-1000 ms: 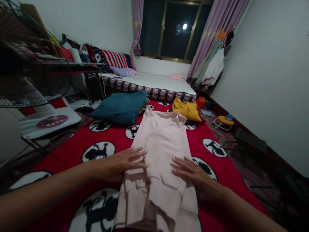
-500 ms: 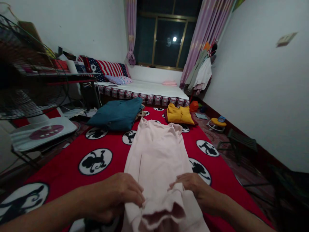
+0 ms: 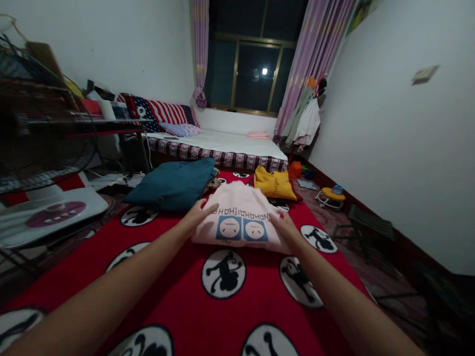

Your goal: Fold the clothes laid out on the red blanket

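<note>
A pale pink sweatshirt (image 3: 241, 198) lies folded on the red blanket, its printed side up with two blue squares bearing round white faces and a line of letters. My left hand (image 3: 200, 215) rests at its left edge with thumb and fingers apart. At the right edge, my right hand (image 3: 285, 225) touches the cloth, fingers spread over the lettering's end. Neither hand grips the cloth visibly. Beyond the left hand lies a folded teal garment (image 3: 174, 183). A folded yellow garment (image 3: 274, 183) is just past the right hand.
The red blanket (image 3: 178, 291) has round monkey patterns. A fan (image 3: 55, 207) and a cluttered desk (image 3: 111, 129) stand at left. Behind is a bed (image 3: 222, 141) below the window. A yellow-topped stool (image 3: 332, 194) and a dark folding stool (image 3: 371, 222) stand at right.
The sweatshirt's near end has been folded away from me, so its printed side now shows. Both hands have moved forward to its sides and loosened from the hem.
</note>
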A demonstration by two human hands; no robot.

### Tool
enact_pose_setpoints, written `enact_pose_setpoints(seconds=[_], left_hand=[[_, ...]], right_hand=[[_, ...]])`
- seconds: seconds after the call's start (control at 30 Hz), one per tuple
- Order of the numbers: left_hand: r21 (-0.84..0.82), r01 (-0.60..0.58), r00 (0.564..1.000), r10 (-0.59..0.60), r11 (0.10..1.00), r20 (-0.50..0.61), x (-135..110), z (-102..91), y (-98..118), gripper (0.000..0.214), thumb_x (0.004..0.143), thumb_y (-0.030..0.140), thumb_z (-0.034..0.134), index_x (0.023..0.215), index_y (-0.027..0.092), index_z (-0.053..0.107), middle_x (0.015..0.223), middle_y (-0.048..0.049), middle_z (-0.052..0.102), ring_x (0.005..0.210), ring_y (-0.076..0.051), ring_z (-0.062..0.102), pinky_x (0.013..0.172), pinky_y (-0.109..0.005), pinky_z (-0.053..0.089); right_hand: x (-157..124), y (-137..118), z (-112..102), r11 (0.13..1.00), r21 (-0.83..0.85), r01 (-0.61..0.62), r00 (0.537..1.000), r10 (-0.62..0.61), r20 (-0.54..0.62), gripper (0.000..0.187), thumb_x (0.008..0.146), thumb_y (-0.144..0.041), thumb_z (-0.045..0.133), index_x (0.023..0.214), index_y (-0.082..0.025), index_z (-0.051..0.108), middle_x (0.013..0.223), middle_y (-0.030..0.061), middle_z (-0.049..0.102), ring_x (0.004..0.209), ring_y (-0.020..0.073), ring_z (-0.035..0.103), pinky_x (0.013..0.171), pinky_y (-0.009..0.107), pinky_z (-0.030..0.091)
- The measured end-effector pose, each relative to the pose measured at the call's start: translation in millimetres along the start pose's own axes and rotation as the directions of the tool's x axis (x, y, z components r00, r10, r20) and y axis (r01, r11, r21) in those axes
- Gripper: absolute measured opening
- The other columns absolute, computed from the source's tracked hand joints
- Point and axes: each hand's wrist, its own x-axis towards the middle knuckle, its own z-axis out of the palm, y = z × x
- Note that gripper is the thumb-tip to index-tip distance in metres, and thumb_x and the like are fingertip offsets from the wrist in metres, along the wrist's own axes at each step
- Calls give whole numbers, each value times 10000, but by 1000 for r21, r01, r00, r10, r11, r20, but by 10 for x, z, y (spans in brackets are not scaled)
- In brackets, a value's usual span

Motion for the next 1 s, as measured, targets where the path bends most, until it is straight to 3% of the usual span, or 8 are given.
enact_pose_setpoints(seconds=[0.2,0.33,0.43,0.53,0.6,0.67,0.8,1.0], left_hand=[[420,-102,995,100,902,28,-317,88,-592,657,699,351,681,1290,147,480,1285,-137,583,1162,-314,562,997,-441,441],[594,-180,979,85,784,185,-465,-112,-502,594,751,309,616,1307,171,458,1245,-116,599,1096,-289,595,937,-413,471],[736,-239,965,71,633,252,-542,-177,-252,415,772,254,584,1182,185,580,1116,-116,623,1043,-308,601,893,-449,479],[725,-409,912,282,554,299,-504,74,74,324,826,241,538,1129,185,634,1213,-131,560,1139,-303,541,980,-456,429],[635,-531,844,417,561,337,-376,399,235,376,880,266,484,1229,174,589,1335,-129,507,1239,-278,473,1061,-427,370],[614,-550,832,436,567,343,-187,734,270,431,921,250,401,1328,160,512,1428,-134,444,1327,-264,393,1112,-448,304],[748,-407,913,270,524,307,201,1064,-48,508,950,341,360,1447,234,369,1550,-98,273,1435,-297,197,1136,-575,128],[815,-327,942,234,478,241,455,950,-487,624,912,538,382,1468,258,337,1565,-76,235,1444,-291,167,1168,-480,57]], right_hand=[[-292,504,90,972,-69,226,973,-229,-39,491,731,-360,542,1160,-124,577,1188,158,637,1082,284,602,938,443,474],[-450,474,-85,919,-277,280,960,-271,70,336,777,-322,495,1019,-167,669,1030,109,709,957,259,653,874,409,504],[-541,352,-223,788,-534,306,952,-253,173,284,812,-280,461,942,-211,705,958,85,708,889,252,658,808,398,514],[-511,76,-145,657,-657,370,919,-362,156,274,832,-268,466,926,-210,716,1133,108,641,1038,266,605,893,403,479],[-390,-133,66,659,-607,444,875,-464,137,344,843,-240,446,1095,-193,674,1318,104,544,1187,243,526,1000,376,421],[-219,-266,335,665,-561,493,851,-504,149,454,863,-211,398,1286,-180,559,1431,87,456,1305,208,422,1085,364,334],[94,-188,707,599,-698,393,915,-325,237,512,950,-315,308,1454,-230,348,1557,66,260,1433,241,197,1126,502,185],[240,52,726,534,-805,258,965,-98,244,613,949,-549,236,1500,-279,225,1591,40,138,1458,247,78,1124,548,106]])
